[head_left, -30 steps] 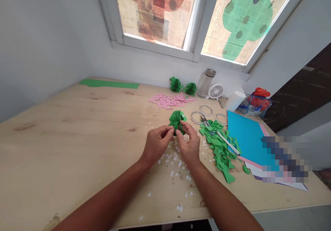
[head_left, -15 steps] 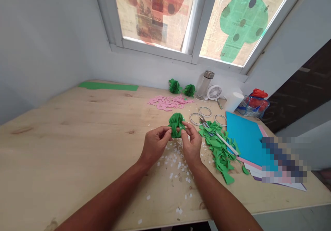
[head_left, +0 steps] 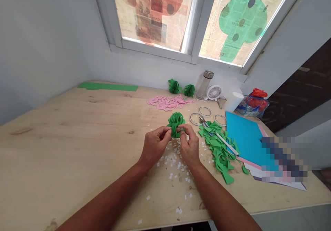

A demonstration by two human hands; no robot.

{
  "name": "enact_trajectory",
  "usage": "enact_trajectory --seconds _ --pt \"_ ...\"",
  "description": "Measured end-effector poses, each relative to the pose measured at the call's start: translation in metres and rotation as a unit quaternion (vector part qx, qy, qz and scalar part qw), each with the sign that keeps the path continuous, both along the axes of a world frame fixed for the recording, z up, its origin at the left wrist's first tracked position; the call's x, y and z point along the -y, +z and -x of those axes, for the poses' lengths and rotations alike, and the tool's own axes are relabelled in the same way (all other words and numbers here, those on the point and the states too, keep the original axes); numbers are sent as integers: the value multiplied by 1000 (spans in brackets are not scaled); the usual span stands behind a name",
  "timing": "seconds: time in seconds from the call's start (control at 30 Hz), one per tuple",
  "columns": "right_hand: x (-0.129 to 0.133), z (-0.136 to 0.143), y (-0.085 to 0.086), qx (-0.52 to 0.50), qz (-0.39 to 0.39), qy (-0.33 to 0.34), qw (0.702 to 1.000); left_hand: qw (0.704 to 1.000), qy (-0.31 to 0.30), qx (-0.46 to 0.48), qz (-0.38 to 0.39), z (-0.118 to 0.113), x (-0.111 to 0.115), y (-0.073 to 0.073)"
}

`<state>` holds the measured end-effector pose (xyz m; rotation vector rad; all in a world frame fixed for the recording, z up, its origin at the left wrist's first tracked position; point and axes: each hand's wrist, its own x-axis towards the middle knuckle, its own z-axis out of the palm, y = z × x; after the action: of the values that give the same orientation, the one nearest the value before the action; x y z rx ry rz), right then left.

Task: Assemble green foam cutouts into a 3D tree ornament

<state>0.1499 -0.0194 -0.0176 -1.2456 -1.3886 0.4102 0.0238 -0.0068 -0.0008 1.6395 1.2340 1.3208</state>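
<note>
A layered green paper piece (head_left: 177, 120) is held up between both hands over the wooden table (head_left: 77, 137). My left hand (head_left: 155, 144) pinches its left lower edge between thumb and fingers. On the other side, my right hand (head_left: 190, 146) grips the right edge, its index finger bent over the layers. Small white paper bits (head_left: 178, 169) lie scattered under and in front of the hands. Green paper scraps (head_left: 219, 155) form a pile to the right of my right hand, with scissors (head_left: 204, 122) and a white pen (head_left: 227, 144) on top.
Pink paper cutouts (head_left: 169, 102) and two finished-looking green paper balls (head_left: 174, 86) lie behind the hands. At the back right are a bottle (head_left: 205, 85), a small fan (head_left: 214, 92), tape rings (head_left: 204, 112) and a basket (head_left: 253, 106). Blue sheets (head_left: 243, 137) lie right; a green strip (head_left: 108, 86) back left.
My right hand has shifted slightly left, its index finger now curled closer over the green paper piece. The piece's right side is more covered. My left hand has hardly moved.
</note>
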Motion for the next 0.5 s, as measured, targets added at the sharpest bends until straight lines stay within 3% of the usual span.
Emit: enact_trajectory --seconds 0.5 --pt "-1 1 1 17 28 -9 999 998 3 -54 -39 2 0 -1"
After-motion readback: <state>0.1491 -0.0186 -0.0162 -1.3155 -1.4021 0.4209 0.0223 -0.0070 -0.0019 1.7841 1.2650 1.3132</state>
